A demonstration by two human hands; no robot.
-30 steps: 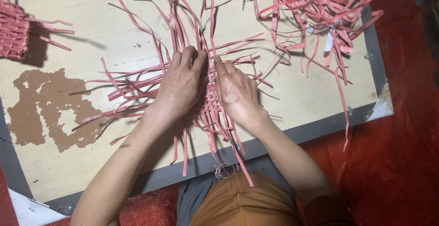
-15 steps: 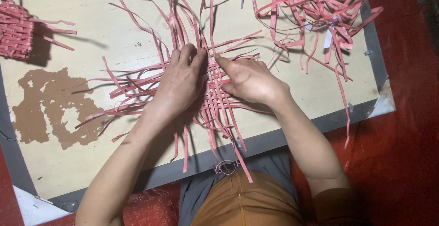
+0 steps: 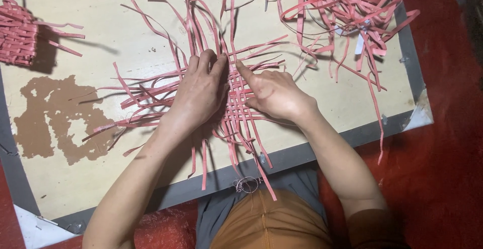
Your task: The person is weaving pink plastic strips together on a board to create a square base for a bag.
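A flat mat of woven red strips (image 3: 236,105) lies on the pale board (image 3: 115,178), with loose strip ends fanning out on all sides. My left hand (image 3: 198,90) lies palm down on the mat's left part, fingers together pointing away from me. My right hand (image 3: 271,93) rests on the mat's right part, its forefinger stretched toward the upper middle of the weave, beside the left fingertips. Both hands press on the strips; neither lifts anything.
A tangled heap of loose red strips (image 3: 342,7) fills the board's far right. A finished red woven piece (image 3: 17,35) stands at the far left. A brown worn patch (image 3: 55,118) marks the board's left. Grey edging (image 3: 302,153) frames the board; red sheeting (image 3: 443,153) covers the ground.
My right hand has turned and slid right and upward, its forefinger now reaching to the weave's upper middle. My left hand has stayed pressed in place.
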